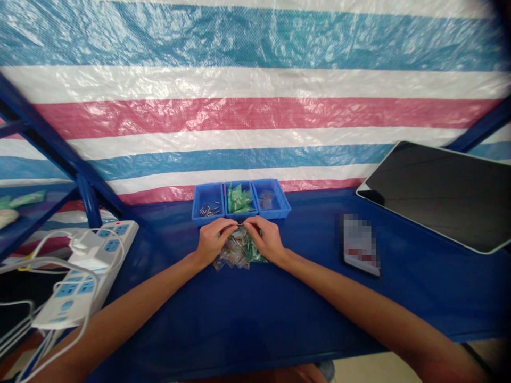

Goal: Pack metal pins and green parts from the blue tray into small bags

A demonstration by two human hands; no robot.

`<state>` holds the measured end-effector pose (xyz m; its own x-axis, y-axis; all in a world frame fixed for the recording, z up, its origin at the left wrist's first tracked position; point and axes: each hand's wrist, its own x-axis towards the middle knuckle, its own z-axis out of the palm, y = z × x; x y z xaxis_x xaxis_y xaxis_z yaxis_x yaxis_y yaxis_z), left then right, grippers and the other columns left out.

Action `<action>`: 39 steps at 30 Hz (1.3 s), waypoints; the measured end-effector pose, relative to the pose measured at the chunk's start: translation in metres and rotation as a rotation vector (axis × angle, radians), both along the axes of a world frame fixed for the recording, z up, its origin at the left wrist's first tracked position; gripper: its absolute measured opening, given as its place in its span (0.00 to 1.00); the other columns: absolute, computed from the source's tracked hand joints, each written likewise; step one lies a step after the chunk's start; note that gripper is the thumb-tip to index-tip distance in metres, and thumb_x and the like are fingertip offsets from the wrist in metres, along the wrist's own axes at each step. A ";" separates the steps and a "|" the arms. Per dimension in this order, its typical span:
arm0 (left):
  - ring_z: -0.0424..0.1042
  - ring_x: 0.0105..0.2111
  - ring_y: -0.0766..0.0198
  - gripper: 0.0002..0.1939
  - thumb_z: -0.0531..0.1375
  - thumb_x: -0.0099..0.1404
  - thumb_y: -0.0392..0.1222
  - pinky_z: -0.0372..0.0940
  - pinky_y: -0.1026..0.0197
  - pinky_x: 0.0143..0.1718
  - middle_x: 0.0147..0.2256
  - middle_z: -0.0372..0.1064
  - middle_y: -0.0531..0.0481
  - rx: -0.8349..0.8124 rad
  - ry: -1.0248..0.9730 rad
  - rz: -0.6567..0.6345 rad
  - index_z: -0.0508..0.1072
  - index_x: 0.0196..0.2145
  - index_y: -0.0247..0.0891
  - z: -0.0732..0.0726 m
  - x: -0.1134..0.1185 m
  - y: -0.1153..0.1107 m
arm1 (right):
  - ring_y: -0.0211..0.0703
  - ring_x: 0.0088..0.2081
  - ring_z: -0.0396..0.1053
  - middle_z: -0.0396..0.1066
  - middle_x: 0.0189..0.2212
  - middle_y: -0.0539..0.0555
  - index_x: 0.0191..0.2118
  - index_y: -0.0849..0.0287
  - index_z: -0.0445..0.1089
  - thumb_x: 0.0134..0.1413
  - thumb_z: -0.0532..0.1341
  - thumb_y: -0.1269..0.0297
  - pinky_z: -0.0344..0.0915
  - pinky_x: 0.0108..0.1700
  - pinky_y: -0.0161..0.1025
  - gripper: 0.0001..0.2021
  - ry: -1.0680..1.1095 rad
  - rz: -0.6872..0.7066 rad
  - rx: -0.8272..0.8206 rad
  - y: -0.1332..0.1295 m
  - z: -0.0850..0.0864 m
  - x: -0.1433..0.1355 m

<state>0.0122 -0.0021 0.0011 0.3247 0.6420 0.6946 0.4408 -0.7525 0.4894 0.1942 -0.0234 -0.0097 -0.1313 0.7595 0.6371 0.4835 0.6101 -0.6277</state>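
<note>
My left hand (pixel 213 239) and my right hand (pixel 265 236) meet just in front of three small blue bins, fingertips pinched together. Between them is a small, thin metal piece (pixel 240 225), each hand seeming to grip one end; its exact kind is too small to make out. Under the hands lies a pile of small clear plastic bags (pixel 231 255), with green packets (pixel 255 253) partly hidden below my right hand. Loose metal pins (pixel 208 209) lie in the left bin (pixel 195 205). Green packets also fill the middle bin (pixel 228 209), while a few clear bags (pixel 266 200) rest in the right bin (pixel 284 203).
A white power strip (pixel 115 250) with plugs and tangled cables stands at the left of the blue table (pixel 223 319). On the right are a phone-like slab (pixel 359 242), blurred out, and a large dark-screened panel (pixel 439 197). Striped plastic sheeting (pixel 255 117) hangs behind.
</note>
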 end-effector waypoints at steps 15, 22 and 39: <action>0.66 0.21 0.70 0.13 0.56 0.66 0.42 0.60 0.67 0.27 0.20 0.67 0.54 -0.090 0.020 0.010 0.73 0.26 0.36 0.003 -0.004 -0.002 | 0.38 0.28 0.67 0.70 0.28 0.52 0.35 0.59 0.69 0.62 0.52 0.61 0.63 0.33 0.35 0.11 -0.023 0.036 0.029 0.001 -0.002 0.000; 0.66 0.21 0.71 0.13 0.55 0.66 0.43 0.60 0.67 0.28 0.20 0.67 0.55 -0.116 -0.021 0.039 0.71 0.26 0.36 0.002 -0.004 -0.003 | 0.38 0.29 0.66 0.69 0.27 0.52 0.34 0.59 0.70 0.63 0.51 0.62 0.62 0.34 0.34 0.12 -0.040 0.045 0.012 0.000 -0.001 0.000; 0.65 0.44 0.60 0.08 0.60 0.62 0.46 0.58 0.56 0.50 0.38 0.65 0.49 -0.005 -0.277 0.596 0.72 0.33 0.39 0.002 -0.012 0.019 | 0.37 0.28 0.64 0.67 0.26 0.51 0.33 0.60 0.69 0.63 0.51 0.62 0.59 0.33 0.34 0.13 -0.050 0.058 0.002 0.001 -0.002 0.000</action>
